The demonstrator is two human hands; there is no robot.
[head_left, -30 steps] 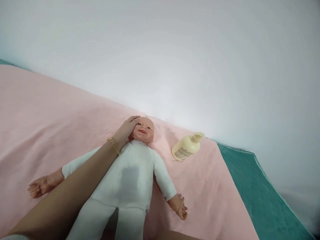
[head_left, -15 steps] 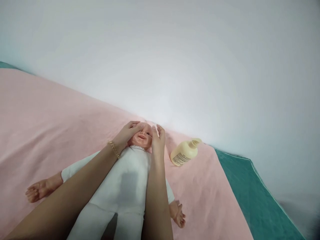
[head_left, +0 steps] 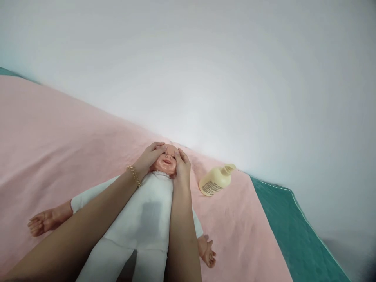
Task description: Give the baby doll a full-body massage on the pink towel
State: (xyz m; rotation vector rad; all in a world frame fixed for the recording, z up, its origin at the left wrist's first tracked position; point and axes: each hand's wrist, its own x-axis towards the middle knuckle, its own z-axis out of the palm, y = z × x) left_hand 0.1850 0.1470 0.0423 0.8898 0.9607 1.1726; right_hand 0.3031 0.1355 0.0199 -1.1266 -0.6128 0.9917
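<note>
A doll [head_left: 141,207] with a white cloth body lies on its back, arms spread wide and its smiling head [head_left: 168,162] at the far end. My left hand [head_left: 150,157], a gold bracelet at its wrist, cups one side of the head, with the thumb by the brow. On the other side my right hand [head_left: 182,162] is curled against the head, its thumb close to the eye. Fingertips behind the head are partly hidden. To the right of my right hand, a pale yellow pump bottle [head_left: 216,180] stands on the pink cloth.
The pink cloth [head_left: 73,129] spreads under the doll and the bottle. A green surface [head_left: 296,223] shows past its right edge. Behind rises a plain white wall [head_left: 205,70], close to the doll's head.
My right hand has moved slightly left and closed in against the doll's head, its thumb now by the eye. My left hand stays almost in place.
</note>
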